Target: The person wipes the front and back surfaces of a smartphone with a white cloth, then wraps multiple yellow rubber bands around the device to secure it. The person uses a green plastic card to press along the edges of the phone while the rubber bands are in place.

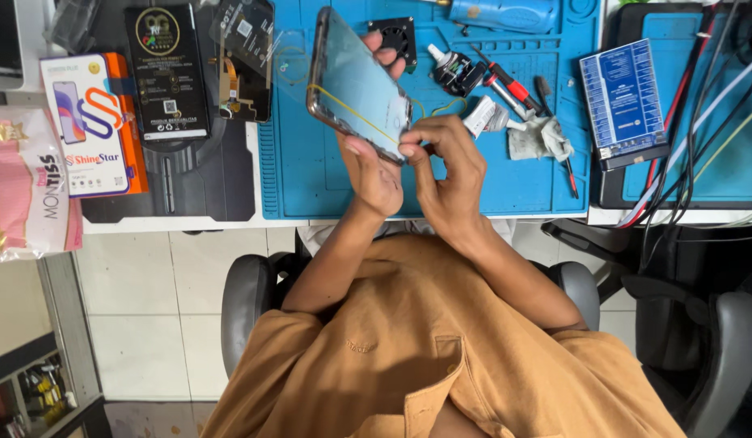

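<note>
I see a smartphone [356, 81] held up above the blue work mat [311, 178], tilted, with its glassy face turned toward the camera and its upper end pointing away from the body. My left hand [374, 174] cradles it from underneath: the palm sits below the lower edge, and fingertips [384, 55] curl over the far side near the top, so this hand is closed around the phone. My right hand [445, 162] is just beside it on the right, thumb and forefinger pinched together at the phone's lower right corner, touching the edge. A thin yellow wire [352, 112] runs slantwise across the screen toward that pinch; I cannot tell whether the fingers grip the wire itself or only the phone's rim.

On the mat behind the hands lie a small black fan [396, 34], a glue bottle [451, 69], a red-handled tool [510, 85] and a crumpled grey rag [538, 136]. To the left on the table [173, 223] are a black box [167, 73] and an orange and white box [92, 122]. A blue device [623, 101] lies to the right, well apart from the phone, beside a bundle of cables [692, 138].
</note>
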